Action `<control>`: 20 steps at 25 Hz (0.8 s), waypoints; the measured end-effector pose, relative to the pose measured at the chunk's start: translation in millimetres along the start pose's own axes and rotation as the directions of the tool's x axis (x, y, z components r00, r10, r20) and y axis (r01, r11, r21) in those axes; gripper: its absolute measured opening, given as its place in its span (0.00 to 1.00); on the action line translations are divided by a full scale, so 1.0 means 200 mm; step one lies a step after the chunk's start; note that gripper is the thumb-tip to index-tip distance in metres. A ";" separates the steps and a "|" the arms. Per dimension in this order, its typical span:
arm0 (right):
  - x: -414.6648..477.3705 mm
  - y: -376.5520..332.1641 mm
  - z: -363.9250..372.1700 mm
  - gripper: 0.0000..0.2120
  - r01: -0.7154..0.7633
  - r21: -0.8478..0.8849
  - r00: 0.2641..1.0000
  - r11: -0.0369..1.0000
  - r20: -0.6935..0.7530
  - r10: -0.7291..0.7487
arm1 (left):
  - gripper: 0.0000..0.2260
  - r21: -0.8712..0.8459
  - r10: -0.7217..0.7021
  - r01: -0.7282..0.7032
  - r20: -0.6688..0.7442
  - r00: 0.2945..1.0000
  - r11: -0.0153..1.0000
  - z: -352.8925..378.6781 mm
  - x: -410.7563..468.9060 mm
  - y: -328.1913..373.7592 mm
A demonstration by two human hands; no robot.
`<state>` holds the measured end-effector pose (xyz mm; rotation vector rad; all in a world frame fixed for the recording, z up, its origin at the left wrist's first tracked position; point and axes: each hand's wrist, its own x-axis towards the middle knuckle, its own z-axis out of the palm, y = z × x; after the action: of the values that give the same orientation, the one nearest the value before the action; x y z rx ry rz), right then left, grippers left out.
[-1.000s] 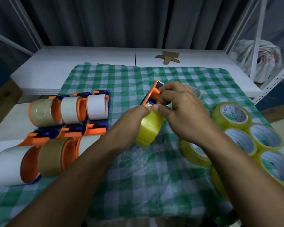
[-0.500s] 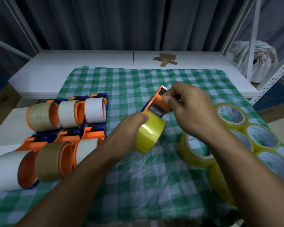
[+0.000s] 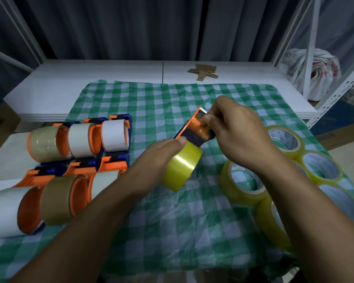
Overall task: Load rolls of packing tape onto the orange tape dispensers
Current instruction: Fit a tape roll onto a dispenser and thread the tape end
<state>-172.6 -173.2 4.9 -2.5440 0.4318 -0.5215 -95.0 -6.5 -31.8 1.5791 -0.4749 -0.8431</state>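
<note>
Flanking held dispenser (image 3: 194, 127), loaded dispensers (image 3: 80, 139) L, yellow rolls (image 3: 230, 186) R, checked cloth (image 3: 151, 99)

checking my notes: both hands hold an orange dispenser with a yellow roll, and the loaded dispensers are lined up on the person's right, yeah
Not quite. The head view shows the loaded dispensers lined up on the person's left; loose yellow rolls lie on the right. The left hand and right hand do hold the orange dispenser with its yellow roll.

Just a white table (image 3: 94, 78) with a green checked cloth (image 3: 155, 99) spread over it. Cardboard scrap (image 3: 203, 70) at the back, loaded dispensers (image 3: 80, 142) left, yellow tape rolls (image 3: 229, 186) right.
</note>
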 end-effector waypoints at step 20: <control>0.01 0.00 -0.05 0.09 0.003 0.209 0.998 0.978 0.063 -0.016 | 0.12 0.051 -0.007 0.007 -0.007 1.000 0.999 0.00 0.04 -0.04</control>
<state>-176.0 -178.7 13.8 -2.3540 0.3234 -0.4619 -90.6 -10.6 -42.5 1.6311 -0.4893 -0.8363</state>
